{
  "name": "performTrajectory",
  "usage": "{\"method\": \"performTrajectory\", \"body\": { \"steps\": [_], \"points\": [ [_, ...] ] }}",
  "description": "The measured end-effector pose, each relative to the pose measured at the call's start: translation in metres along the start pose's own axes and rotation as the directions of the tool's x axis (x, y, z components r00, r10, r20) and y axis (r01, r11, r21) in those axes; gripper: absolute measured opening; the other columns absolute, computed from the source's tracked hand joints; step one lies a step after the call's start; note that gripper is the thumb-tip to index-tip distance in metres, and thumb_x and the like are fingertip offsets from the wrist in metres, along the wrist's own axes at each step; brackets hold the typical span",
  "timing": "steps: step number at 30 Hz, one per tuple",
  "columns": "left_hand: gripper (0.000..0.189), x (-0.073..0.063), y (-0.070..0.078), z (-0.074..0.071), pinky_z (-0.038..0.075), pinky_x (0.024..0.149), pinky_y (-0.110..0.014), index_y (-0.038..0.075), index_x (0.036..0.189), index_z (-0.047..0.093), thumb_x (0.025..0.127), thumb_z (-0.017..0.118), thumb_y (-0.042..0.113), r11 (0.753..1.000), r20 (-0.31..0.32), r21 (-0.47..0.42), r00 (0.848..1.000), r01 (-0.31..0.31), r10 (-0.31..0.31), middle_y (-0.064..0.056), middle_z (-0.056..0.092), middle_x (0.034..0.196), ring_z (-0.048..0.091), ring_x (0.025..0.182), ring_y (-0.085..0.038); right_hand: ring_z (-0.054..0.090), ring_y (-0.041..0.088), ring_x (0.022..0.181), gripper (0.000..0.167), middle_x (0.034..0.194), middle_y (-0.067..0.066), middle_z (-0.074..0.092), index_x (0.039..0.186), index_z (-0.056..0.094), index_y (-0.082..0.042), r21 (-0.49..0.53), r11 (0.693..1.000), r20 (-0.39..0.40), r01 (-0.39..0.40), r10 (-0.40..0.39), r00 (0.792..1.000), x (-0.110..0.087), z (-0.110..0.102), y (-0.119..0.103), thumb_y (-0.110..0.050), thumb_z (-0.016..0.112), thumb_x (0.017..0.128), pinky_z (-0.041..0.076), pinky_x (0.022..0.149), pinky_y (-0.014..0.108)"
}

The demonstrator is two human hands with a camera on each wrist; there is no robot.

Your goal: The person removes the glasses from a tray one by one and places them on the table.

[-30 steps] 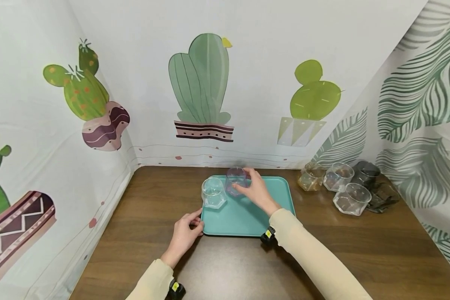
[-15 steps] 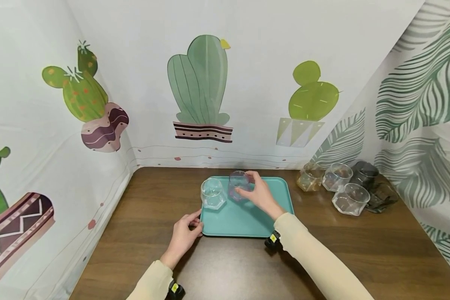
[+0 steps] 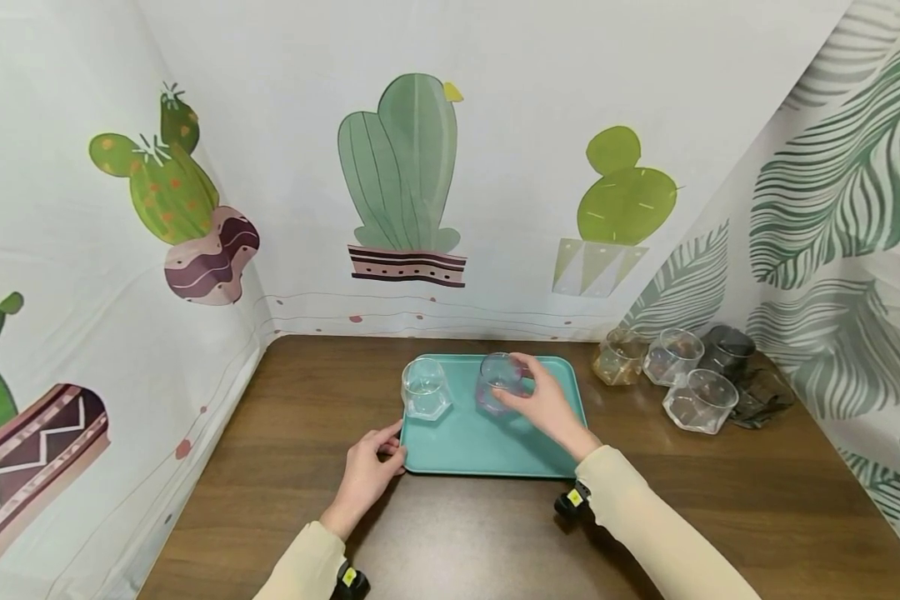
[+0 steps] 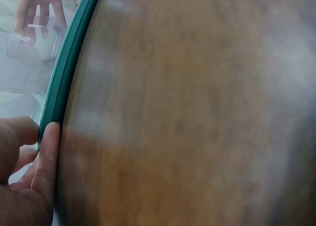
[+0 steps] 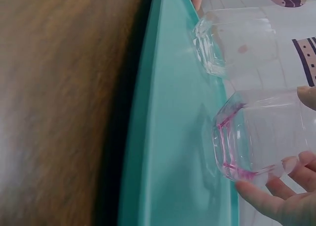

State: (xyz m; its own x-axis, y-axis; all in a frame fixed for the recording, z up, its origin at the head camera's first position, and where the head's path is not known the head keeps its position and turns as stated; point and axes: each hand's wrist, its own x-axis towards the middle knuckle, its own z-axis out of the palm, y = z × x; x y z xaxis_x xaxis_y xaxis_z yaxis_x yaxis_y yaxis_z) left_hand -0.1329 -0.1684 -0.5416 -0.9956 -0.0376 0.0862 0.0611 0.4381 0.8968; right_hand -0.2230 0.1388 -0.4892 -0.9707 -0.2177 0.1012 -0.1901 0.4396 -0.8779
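My right hand (image 3: 543, 404) grips a clear glass cup with a pink-purple tint (image 3: 497, 379), thumb on one side and fingers on the other. In the right wrist view the tinted cup's pink-edged base (image 5: 227, 147) is at the tray's surface; I cannot tell whether it touches. A colourless cup with a faceted base (image 3: 426, 398) stands upright on the left part of the teal tray (image 3: 457, 450). At the tray's left edge my left hand (image 3: 367, 467) pinches the rim (image 4: 66, 58), with a finger along its outer side.
On the table's right side stand an amber cup (image 3: 618, 358), two clear cups, one farther back (image 3: 673, 358) and one nearer (image 3: 701, 404), and a dark grey cup (image 3: 726, 354). A dark cup (image 3: 761, 398) lies beside them. A printed cloth wall (image 3: 495, 308) borders the table's back.
My right hand has moved to the right and slightly nearer with the tinted cup, away from the colourless cup. The left hand has stayed at the tray's edge.
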Motion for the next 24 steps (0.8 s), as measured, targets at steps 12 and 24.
{"method": "performTrajectory", "body": {
  "steps": [12,24],
  "points": [
    [0.045,-0.001,0.002,0.000,0.064,0.062,-0.021,-0.002,0.137,0.067,0.092,0.070,-0.006,1.000,0.004,-0.009,1.000,0.003,-0.003,-0.011,0.063,0.094,0.067,0.084,-0.017,0.053,0.039,0.134,0.070,0.142,0.023,0.056,0.148,0.051,-0.007,0.005,1.000,-0.063,-0.002,0.002,0.998,-0.032,-0.035,0.007,-0.027,0.084,0.090,0.058,0.103,0.052],
    [0.045,0.000,0.001,0.000,0.064,0.061,-0.020,-0.003,0.136,0.067,0.092,0.070,-0.006,1.000,0.008,-0.007,1.000,0.003,-0.003,-0.011,0.063,0.094,0.068,0.084,-0.018,0.055,0.038,0.128,0.068,0.139,0.025,0.055,0.149,0.049,-0.005,-0.022,1.000,-0.107,0.007,-0.009,0.994,-0.055,-0.064,0.012,-0.021,0.082,0.092,0.060,0.100,0.048]
  ]
}}
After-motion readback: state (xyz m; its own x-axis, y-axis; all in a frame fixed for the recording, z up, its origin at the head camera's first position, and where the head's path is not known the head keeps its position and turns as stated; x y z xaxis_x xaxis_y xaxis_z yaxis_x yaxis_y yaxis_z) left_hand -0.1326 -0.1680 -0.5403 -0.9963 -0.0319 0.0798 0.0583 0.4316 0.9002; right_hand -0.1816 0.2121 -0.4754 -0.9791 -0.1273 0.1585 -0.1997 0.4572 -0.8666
